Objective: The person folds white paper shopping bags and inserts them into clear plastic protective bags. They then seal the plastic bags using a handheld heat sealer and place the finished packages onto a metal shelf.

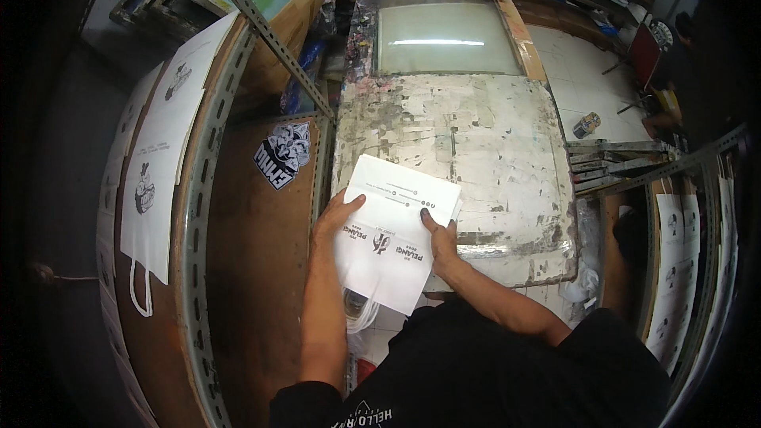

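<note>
Between both hands I hold a small stack of white paper bags (383, 265), printed with dark lettering and a round emblem, tilted over the near left part of the worktable. My left hand (337, 214) grips the stack's left edge, thumb on top. On the right edge my right hand (441, 236) clasps it the same way, its thumb lying across the top sheet and its fingers hidden underneath. White twisted handles (361, 315) hang from the stack's near end, close to my body. The worktable (507, 158) has a worn, stained whitish top.
A framed glass panel (444, 40) lies at the table's far end. Left, a metal rack (198, 269) carries printed white bags (158, 190). Another rack at right holds more printed bags (670, 261). Beyond the table's right side are a can (587, 124) and a seated person (686, 71).
</note>
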`<action>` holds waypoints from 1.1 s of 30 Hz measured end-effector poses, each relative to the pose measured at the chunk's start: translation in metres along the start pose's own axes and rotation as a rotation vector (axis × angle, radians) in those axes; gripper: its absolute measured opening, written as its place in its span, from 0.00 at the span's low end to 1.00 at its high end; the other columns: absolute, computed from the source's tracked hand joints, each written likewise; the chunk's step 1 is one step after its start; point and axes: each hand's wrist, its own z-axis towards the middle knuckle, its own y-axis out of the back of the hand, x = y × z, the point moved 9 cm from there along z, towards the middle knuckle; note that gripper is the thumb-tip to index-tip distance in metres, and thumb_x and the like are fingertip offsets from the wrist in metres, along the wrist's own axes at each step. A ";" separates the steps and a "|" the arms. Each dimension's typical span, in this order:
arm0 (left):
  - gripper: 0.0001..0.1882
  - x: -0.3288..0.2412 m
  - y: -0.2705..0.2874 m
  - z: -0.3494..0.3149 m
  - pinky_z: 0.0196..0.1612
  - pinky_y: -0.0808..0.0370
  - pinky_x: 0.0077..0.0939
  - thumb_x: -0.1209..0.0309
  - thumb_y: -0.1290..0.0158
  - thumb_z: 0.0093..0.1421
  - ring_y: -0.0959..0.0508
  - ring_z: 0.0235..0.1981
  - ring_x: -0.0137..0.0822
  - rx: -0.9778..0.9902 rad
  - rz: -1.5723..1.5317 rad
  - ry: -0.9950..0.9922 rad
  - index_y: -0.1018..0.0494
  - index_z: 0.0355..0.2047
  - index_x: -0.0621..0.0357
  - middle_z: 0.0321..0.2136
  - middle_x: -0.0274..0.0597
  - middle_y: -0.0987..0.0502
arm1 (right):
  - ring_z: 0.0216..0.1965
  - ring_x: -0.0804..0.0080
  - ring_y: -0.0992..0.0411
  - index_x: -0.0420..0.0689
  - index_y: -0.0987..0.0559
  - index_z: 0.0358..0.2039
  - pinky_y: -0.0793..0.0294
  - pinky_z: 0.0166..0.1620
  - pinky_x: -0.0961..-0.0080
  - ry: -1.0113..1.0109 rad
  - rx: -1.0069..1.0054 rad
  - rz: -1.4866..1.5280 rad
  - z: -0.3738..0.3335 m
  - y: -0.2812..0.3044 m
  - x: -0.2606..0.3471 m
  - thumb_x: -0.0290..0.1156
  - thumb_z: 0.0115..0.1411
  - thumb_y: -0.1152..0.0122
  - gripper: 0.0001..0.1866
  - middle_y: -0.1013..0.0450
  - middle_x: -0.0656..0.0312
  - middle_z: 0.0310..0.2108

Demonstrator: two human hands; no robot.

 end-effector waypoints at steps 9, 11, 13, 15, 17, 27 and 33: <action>0.32 0.013 0.001 0.009 0.53 0.29 0.30 0.63 0.39 0.59 0.24 0.49 0.38 0.052 -0.103 0.008 0.34 0.60 0.63 0.49 0.48 0.23 | 0.42 0.53 0.23 0.32 0.44 0.54 0.18 0.44 0.57 -0.061 -0.100 -0.089 -0.022 0.013 0.015 0.40 0.54 0.27 0.41 0.30 0.45 0.47; 0.31 0.017 0.003 0.010 0.53 0.28 0.30 0.63 0.38 0.59 0.23 0.49 0.38 0.066 -0.125 0.019 0.33 0.60 0.63 0.49 0.48 0.23 | 0.45 0.53 0.25 0.30 0.43 0.55 0.18 0.43 0.58 -0.148 -0.111 -0.012 -0.027 0.007 0.020 0.42 0.51 0.25 0.44 0.32 0.43 0.49; 0.31 0.017 0.000 0.011 0.53 0.28 0.30 0.64 0.39 0.59 0.23 0.48 0.38 0.103 -0.147 0.039 0.33 0.60 0.63 0.49 0.49 0.23 | 0.45 0.54 0.25 0.31 0.39 0.55 0.18 0.44 0.57 -0.183 -0.111 -0.005 -0.018 0.010 0.013 0.43 0.53 0.27 0.41 0.31 0.44 0.48; 0.30 0.008 -0.008 0.009 0.53 0.27 0.31 0.65 0.40 0.61 0.22 0.48 0.38 0.161 -0.166 0.067 0.34 0.60 0.63 0.50 0.48 0.23 | 0.43 0.55 0.23 0.33 0.32 0.53 0.19 0.45 0.56 -0.185 -0.077 -0.004 0.007 0.016 0.000 0.43 0.58 0.32 0.32 0.26 0.47 0.45; 0.30 0.005 -0.009 0.004 0.53 0.27 0.32 0.65 0.40 0.60 0.22 0.49 0.40 0.177 -0.215 0.068 0.34 0.60 0.64 0.50 0.49 0.23 | 0.42 0.56 0.22 0.35 0.27 0.52 0.19 0.45 0.56 -0.226 0.018 0.103 0.005 0.006 0.002 0.43 0.61 0.36 0.27 0.23 0.49 0.43; 0.32 0.019 -0.011 0.016 0.54 0.26 0.37 0.66 0.41 0.60 0.24 0.52 0.42 0.183 -0.251 0.097 0.37 0.63 0.61 0.55 0.51 0.27 | 0.40 0.54 0.22 0.31 0.38 0.53 0.17 0.42 0.61 -0.169 0.000 0.067 0.014 0.018 0.010 0.35 0.52 0.26 0.37 0.28 0.44 0.45; 0.40 0.032 0.004 -0.001 0.57 0.29 0.40 0.60 0.40 0.60 0.29 0.57 0.43 0.244 -0.486 0.121 0.45 0.67 0.58 0.59 0.50 0.32 | 0.41 0.56 0.24 0.31 0.45 0.54 0.20 0.45 0.64 0.140 0.027 -0.127 -0.022 0.001 0.056 0.29 0.47 0.23 0.44 0.29 0.42 0.45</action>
